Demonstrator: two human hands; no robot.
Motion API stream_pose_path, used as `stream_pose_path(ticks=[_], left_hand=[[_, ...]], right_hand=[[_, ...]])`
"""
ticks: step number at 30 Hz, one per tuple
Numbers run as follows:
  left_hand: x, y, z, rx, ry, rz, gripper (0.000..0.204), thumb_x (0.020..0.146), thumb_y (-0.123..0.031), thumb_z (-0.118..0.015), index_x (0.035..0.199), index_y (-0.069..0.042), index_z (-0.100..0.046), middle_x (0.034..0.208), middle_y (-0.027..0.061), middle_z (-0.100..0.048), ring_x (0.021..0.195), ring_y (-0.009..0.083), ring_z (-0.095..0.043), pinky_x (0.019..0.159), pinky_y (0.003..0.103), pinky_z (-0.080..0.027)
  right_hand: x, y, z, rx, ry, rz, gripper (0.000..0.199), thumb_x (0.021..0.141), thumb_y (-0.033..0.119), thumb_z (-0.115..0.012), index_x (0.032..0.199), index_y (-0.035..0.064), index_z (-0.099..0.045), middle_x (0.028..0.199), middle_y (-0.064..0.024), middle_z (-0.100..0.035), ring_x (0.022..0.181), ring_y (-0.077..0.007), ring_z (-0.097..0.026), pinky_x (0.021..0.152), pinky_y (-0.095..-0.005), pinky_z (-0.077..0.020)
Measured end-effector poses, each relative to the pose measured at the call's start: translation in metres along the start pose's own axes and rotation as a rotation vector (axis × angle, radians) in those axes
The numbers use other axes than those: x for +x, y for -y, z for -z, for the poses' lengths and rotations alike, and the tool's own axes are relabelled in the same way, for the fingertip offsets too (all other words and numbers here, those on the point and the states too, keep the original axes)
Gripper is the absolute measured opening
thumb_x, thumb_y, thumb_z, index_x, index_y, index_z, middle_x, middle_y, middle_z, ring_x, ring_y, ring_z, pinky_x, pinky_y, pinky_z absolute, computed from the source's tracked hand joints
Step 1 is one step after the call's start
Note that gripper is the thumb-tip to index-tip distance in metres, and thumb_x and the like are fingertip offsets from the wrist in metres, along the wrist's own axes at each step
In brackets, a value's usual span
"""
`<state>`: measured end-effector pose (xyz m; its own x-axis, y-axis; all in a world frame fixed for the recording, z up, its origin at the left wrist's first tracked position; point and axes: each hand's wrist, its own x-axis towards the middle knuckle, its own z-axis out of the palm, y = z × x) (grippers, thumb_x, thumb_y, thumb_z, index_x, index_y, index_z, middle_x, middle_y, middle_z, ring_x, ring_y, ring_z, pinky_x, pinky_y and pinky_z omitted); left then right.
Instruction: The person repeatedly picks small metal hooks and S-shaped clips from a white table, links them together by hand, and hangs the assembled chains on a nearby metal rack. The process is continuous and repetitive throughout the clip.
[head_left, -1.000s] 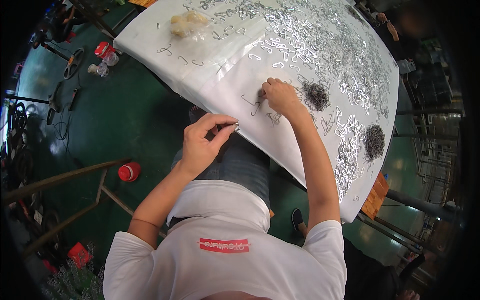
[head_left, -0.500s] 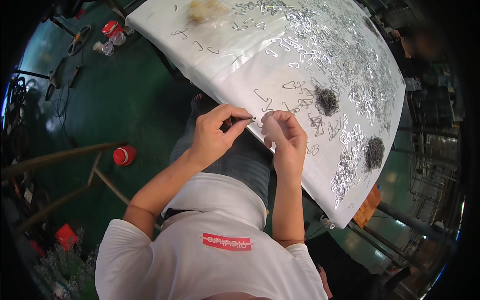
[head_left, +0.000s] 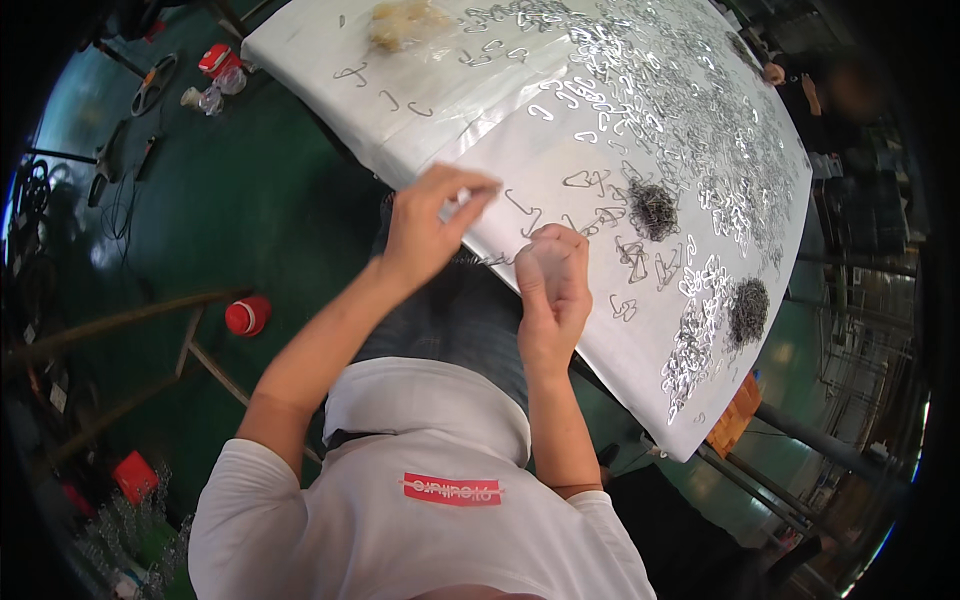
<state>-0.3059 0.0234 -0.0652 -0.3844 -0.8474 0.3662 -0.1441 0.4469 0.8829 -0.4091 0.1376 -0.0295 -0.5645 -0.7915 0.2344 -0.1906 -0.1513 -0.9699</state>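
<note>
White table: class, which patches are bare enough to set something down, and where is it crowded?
The white table is bare along its near-left edge, between the pale fluffy clump and the left hand. It is crowded with metal clips around both dark wire bundles.

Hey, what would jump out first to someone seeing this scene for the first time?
Probably the white table, strewn with shiny bent wire clips and two dark piles of small springs. Next, at its near edge, the left hand pinches something small while the right hand curls beside it. On the green floor to the left sits a red cap.
</note>
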Motion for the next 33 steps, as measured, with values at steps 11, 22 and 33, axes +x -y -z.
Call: stream_pose_path(ticks=[11, 22, 33], left_hand=[[0.173, 0.137, -0.112, 0.399, 0.394, -0.250, 0.012, 0.075, -0.012, -0.067, 0.082, -0.003, -0.064, 0.086, 0.0118, -0.058, 0.087, 0.0300, -0.056, 0.078, 0.040, -0.045], [0.102, 0.061, -0.058, 0.039, 0.318, -0.012, 0.010, 0.092, -0.006, -0.056, 0.099, 0.000, -0.059, 0.088, 0.0071, -0.064, 0.077, 0.0139, -0.061, 0.066, 0.026, -0.047], [-0.016, -0.049, -0.011, -0.452, 0.212, 0.227, 0.011, 0.090, 0.003, -0.058, 0.101, 0.002, -0.057, 0.099, 0.0091, -0.066, 0.090, 0.0115, -0.062, 0.078, 0.024, -0.050]], right_hand=[[-0.002, -0.011, -0.001, -0.015, -0.015, 0.089, 0.007, 0.085, 0.004, -0.063, 0.089, 0.0039, -0.057, 0.099, -0.0089, -0.050, 0.089, -0.0204, -0.053, 0.079, -0.0291, -0.0435], [-0.013, -0.005, 0.004, 0.018, -0.089, 0.055, 0.010, 0.082, 0.003, -0.063, 0.088, 0.0013, -0.055, 0.097, -0.0101, -0.049, 0.090, -0.0251, -0.053, 0.083, -0.0336, -0.0439], [-0.015, -0.013, 0.002, -0.120, -0.157, 0.087, 0.012, 0.080, 0.003, -0.065, 0.089, 0.0017, -0.058, 0.098, -0.0130, -0.054, 0.092, -0.0295, -0.055, 0.083, -0.0350, -0.0445]])
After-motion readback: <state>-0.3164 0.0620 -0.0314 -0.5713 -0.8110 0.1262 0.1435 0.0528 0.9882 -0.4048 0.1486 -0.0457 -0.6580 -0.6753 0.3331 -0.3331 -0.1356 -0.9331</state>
